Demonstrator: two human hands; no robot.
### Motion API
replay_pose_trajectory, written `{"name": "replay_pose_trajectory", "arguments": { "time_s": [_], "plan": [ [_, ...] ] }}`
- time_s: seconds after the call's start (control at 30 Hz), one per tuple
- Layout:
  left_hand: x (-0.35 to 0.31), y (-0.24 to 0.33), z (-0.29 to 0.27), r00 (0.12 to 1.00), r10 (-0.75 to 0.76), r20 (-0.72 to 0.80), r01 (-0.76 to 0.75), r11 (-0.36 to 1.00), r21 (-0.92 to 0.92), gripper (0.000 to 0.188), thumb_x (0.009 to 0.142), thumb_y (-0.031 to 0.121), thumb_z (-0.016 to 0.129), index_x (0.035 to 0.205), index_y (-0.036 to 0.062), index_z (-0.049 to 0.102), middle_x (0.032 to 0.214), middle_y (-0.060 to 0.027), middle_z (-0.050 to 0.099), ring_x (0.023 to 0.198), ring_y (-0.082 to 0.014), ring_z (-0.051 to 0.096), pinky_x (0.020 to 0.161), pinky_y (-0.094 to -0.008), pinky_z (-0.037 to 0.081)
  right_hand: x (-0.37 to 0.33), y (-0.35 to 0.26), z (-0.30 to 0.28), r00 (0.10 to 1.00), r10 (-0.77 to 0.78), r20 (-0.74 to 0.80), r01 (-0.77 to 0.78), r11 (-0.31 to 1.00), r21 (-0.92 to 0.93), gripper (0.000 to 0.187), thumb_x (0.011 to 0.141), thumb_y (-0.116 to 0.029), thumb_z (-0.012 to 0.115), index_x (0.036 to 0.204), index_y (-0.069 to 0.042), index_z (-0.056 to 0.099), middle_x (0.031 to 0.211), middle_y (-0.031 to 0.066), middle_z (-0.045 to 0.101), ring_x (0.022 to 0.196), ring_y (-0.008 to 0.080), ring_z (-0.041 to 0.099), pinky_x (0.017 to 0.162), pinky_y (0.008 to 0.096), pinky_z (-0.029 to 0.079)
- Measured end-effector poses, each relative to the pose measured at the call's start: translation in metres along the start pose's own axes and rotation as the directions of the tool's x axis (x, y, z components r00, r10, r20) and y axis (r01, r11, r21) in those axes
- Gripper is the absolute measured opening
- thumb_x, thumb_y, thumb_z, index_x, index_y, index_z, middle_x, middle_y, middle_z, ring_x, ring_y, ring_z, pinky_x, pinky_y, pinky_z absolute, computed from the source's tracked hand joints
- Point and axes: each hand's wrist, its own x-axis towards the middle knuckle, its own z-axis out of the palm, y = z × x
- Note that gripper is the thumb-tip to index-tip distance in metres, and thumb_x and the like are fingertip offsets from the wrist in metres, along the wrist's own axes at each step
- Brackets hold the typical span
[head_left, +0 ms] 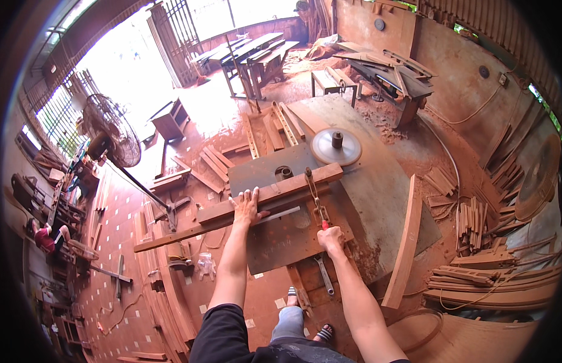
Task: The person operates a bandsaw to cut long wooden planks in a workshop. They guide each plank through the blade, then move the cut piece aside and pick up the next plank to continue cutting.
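Note:
A squared wooden board [296, 186] lies across a dark metal plate [272, 249] in front of me. My left hand [246, 209] rests on its left part, fingers spread over the top. Along the near side of the board runs a longer, darker wooden strip [166, 241], which sticks out to the left. My right hand [333, 239] is closed around the red handle [325, 224] of a metal toggle clamp [314, 189]. The clamp's upper end reaches the board near its right end. A pale narrow bar [281, 215] lies on the plate beside my left thumb.
Just beyond the board is a round, blurred disc [336, 148] on a spindle. A wrench [324, 275] hangs by the near edge. A long plank [406, 242] leans at the right. Wood stacks [492, 284], a standing fan [111, 130] and a seated person [48, 238] are farther off.

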Motion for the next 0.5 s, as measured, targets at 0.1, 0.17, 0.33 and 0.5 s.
{"name": "replay_pose_trajectory", "arguments": {
  "time_s": [0.1, 0.17, 0.33, 0.5],
  "plan": [
    [0.002, -0.006, 0.008, 0.996, 0.026, -0.082, -0.025, 1.0, 0.016, 0.117, 0.078, 0.07, 0.079, 0.167, 0.0186, 0.021, 0.159, -0.0122, 0.034, 0.15, -0.0371, 0.032, 0.116, -0.0812, 0.02, -0.005, -0.004, -0.004, 1.0, -0.002, 0.021, 0.002, 1.0, 0.023, 0.035, 0.084, -0.024, 0.066, 0.097, 0.007, 0.077, 0.108, 0.0334, 0.074, 0.11, 0.0448, 0.072, 0.095, 0.0486, 0.057],
    [0.002, -0.007, 0.011, 0.997, 0.026, -0.071, -0.024, 0.999, 0.03, 0.117, 0.078, 0.07, 0.079, 0.167, 0.0186, 0.022, 0.159, -0.0124, 0.034, 0.15, -0.0372, 0.032, 0.116, -0.0809, 0.021, -0.005, -0.006, -0.006, 0.999, 0.005, 0.052, -0.006, 1.0, 0.02, 0.037, 0.086, -0.025, 0.067, 0.101, 0.007, 0.077, 0.111, 0.0335, 0.073, 0.112, 0.0445, 0.072, 0.095, 0.0489, 0.057],
    [0.004, -0.009, 0.011, 0.997, 0.016, -0.074, -0.011, 0.998, 0.062, 0.117, 0.078, 0.071, 0.077, 0.167, 0.0194, 0.022, 0.16, -0.0126, 0.034, 0.151, -0.0378, 0.033, 0.116, -0.0801, 0.022, -0.008, -0.013, -0.01, 0.999, -0.002, 0.054, 0.003, 1.0, -0.011, 0.038, 0.086, -0.026, 0.066, 0.104, 0.006, 0.077, 0.111, 0.0335, 0.073, 0.112, 0.0445, 0.072, 0.094, 0.0492, 0.057],
    [0.004, -0.001, 0.001, 1.0, 0.004, -0.025, -0.003, 0.999, 0.045, 0.114, 0.079, 0.071, 0.076, 0.167, 0.021, 0.023, 0.164, -0.0121, 0.036, 0.154, -0.0373, 0.033, 0.118, -0.0796, 0.02, 0.006, 0.0, 0.003, 1.0, 0.001, 0.013, -0.001, 1.0, 0.005, 0.036, 0.084, -0.023, 0.065, 0.099, 0.008, 0.077, 0.104, 0.0339, 0.074, 0.107, 0.0433, 0.074, 0.091, 0.0492, 0.058]
  ]
}}
